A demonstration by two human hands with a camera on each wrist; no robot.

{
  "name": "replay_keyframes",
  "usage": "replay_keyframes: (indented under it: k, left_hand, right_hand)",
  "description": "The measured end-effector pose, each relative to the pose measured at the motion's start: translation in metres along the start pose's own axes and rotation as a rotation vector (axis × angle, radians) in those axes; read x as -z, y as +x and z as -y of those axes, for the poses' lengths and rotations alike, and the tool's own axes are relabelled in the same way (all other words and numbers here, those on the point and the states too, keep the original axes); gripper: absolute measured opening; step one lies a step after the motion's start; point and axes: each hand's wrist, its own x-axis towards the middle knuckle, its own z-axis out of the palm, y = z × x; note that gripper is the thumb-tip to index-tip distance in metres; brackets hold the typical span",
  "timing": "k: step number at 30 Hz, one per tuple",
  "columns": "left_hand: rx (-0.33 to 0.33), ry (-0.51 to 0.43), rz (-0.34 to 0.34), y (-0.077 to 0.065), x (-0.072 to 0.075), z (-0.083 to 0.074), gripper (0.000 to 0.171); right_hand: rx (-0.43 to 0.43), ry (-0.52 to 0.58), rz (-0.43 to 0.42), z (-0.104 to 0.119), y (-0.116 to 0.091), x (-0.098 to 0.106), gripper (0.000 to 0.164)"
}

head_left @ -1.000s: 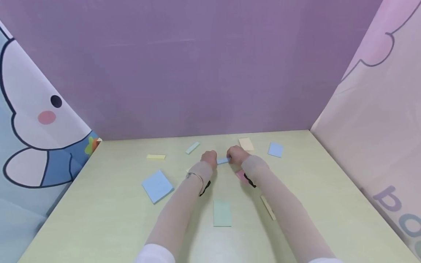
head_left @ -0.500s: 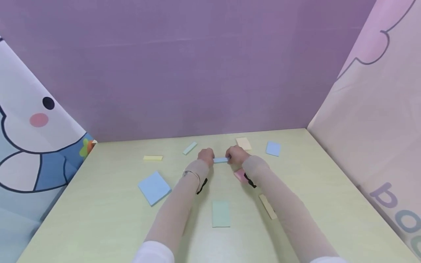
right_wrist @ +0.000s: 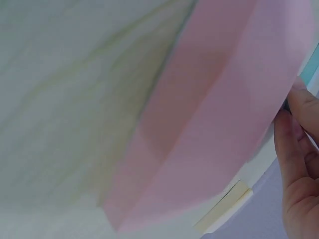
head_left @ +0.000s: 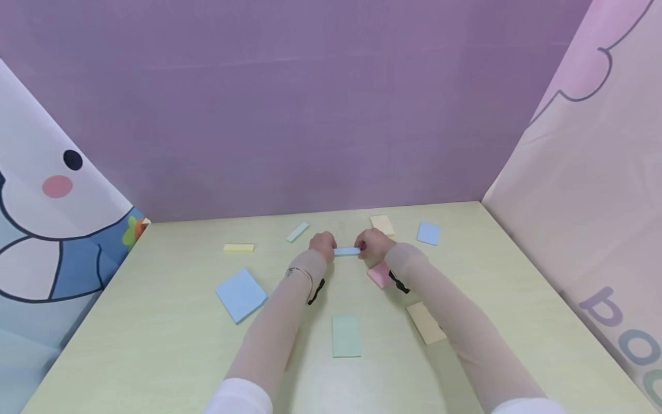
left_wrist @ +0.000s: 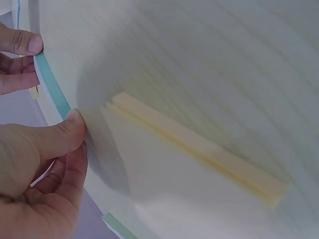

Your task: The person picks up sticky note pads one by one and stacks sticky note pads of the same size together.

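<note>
A narrow blue strip, like a slim sticky-note pad [head_left: 346,252], lies across the far middle of the table between both hands. My left hand [head_left: 323,246] pinches its left end between thumb and fingers, as the left wrist view also shows. At the other end my right hand [head_left: 373,245] pinches the strip, thumb and fingertips meeting at its edge. Just in front of the right hand sits a pink sticky-note pad [head_left: 380,275], partly under the wrist; it looms large in the right wrist view. A pale yellow pad [left_wrist: 189,154] shows near the left hand in the left wrist view.
Several pads lie spread around: a large blue one [head_left: 241,295] at left, a green one [head_left: 346,337] in front, and a beige one [head_left: 426,323] beside the right forearm. Farther back are yellow [head_left: 239,248] and green strips [head_left: 297,232], beige [head_left: 383,224] and blue squares [head_left: 428,233].
The view has shifted slightly. My right forearm has moved a little to the right, uncovering more of the beige and pink pads. Both hands keep hold of the blue strip, more of which shows now.
</note>
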Motion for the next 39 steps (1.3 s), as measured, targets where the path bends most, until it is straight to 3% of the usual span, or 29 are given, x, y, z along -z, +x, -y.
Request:
replay_keyframes:
  k: [7, 13, 22, 29, 39]
  left_hand:
    - [-0.012, -0.028, -0.003, -0.002, -0.003, 0.003, 0.023]
    - [0.025, -0.09, -0.006, -0.007, -0.01, 0.003, 0.023]
    - [0.019, -0.108, -0.038, -0.008, -0.013, 0.0, 0.026]
    - [0.026, -0.135, -0.053, -0.007, -0.008, 0.001, 0.028]
    - [0.046, -0.059, 0.051, -0.01, 0.013, 0.005, 0.029]
  right_hand:
    - [-0.067, 0.034, 0.018, 0.002, 0.0, -0.004, 0.019]
    - [-0.077, 0.013, 0.026, 0.004, -0.005, -0.01, 0.017]
    - [-0.096, -0.005, 0.016, 0.004, -0.007, -0.01, 0.016]
    - [-0.066, 0.008, -0.006, 0.002, -0.003, -0.006, 0.016]
    - [-0.011, -0.027, -0.031, 0.005, 0.001, -0.003, 0.015]
